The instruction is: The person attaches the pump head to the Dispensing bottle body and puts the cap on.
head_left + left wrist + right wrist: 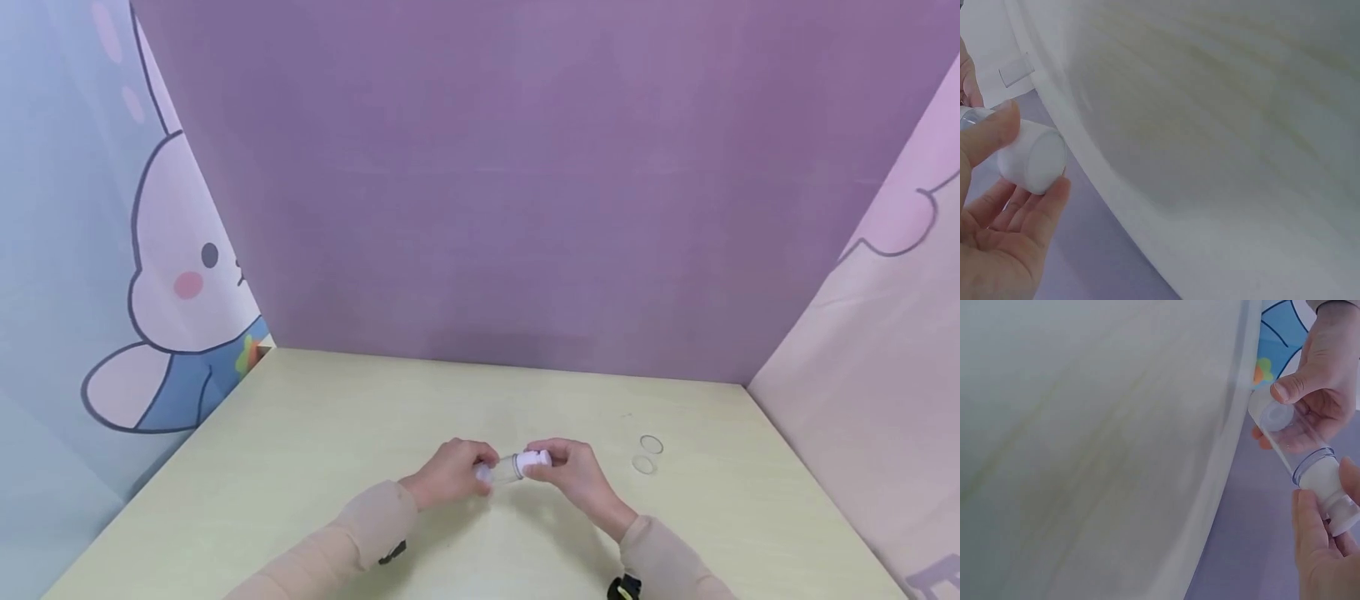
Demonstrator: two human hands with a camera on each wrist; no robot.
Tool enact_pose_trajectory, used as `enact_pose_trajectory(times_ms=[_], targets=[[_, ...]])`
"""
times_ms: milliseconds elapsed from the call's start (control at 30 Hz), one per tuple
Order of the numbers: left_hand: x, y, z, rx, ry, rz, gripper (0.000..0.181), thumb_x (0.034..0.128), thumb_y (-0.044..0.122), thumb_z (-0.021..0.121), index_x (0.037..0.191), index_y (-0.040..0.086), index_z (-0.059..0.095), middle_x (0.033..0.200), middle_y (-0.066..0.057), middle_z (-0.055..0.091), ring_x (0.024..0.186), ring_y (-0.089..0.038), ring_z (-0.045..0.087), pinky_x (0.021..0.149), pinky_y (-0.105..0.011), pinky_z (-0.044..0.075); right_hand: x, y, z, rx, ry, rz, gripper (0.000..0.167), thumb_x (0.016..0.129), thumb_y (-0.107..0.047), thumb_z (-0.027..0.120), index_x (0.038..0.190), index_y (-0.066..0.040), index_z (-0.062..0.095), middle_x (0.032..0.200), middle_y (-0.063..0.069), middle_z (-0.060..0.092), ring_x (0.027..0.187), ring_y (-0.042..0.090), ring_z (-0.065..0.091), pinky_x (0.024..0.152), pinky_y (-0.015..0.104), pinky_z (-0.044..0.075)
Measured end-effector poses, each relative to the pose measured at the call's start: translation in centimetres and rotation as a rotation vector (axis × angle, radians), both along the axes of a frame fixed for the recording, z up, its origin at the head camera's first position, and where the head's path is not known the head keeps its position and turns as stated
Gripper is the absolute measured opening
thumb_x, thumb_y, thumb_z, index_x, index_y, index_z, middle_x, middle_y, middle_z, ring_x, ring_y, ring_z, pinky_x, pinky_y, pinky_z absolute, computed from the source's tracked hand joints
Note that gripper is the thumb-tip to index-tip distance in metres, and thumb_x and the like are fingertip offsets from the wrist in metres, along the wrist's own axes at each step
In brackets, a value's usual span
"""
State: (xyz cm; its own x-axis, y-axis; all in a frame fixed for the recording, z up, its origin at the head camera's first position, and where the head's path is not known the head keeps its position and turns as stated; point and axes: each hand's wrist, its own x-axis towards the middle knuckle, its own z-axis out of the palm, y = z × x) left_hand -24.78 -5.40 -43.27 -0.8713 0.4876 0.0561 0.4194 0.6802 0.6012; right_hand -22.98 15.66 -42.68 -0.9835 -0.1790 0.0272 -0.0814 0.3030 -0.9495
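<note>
A small clear pump bottle (507, 470) with white ends is held sideways between both hands, a little above the table. My left hand (452, 473) grips its white base (1044, 159), thumb on one side and fingers on the other. At the opposite end, my right hand (576, 477) pinches the white collar (1322, 477) with thumb and fingers. A white nozzle (1343, 515) sticks out beyond that collar. Through the clear wall (1294, 439) a white disc shows at the base end, and no coloured contents can be made out. The collar sits against the bottle's rim.
On the pale yellow table (337, 417), right of my right hand, lies a clear cylindrical cap (643, 464). A purple panel (510, 208) stands along the back edge. Printed cloth hangs at the left (60, 250) and right (885, 350) sides.
</note>
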Motion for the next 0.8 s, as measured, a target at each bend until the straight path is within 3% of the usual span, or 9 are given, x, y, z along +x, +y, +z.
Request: enact_pose_trajectory(times_ms=[367,533,800], targets=[[0.0,-0.5,-0.3,0.068,-0.045,-0.037,0.035,0.0725,0.013,0.076,0.104,0.005,0.065,0.101,-0.005,0.067,0.086,-0.01,0.06,0.074,-0.021,0.047,-0.1,1.5,0.7,0.048,0.031,0.174,0.045,0.078,-0.011,0.071,0.116,0.008,0.056,0.112,0.023,0.061,0.101,0.032,0.061,0.078,0.028,0.052],[-0.3,-1.1,-0.7,0.113,-0.086,-0.04,0.036,0.0716,0.014,0.076,0.105,0.006,0.064,0.103,-0.004,0.067,0.091,-0.013,0.061,0.078,-0.024,0.048,0.3,3.7,1.2,0.058,0.037,0.205,0.044,0.081,-0.013,0.068,0.118,0.008,0.055,0.117,0.024,0.059,0.107,0.034,0.058,0.081,0.028,0.051],[-0.4,-2.4,-0.8,0.164,-0.136,-0.008,0.036,0.0736,0.014,0.074,0.107,0.006,0.064,0.105,-0.005,0.066,0.094,-0.016,0.06,0.08,-0.031,0.047,0.6,8.3,1.4,0.147,0.079,0.013,0.036,0.086,-0.013,0.062,0.116,0.007,0.057,0.111,0.019,0.063,0.092,0.005,0.063,0.08,0.016,0.047]])
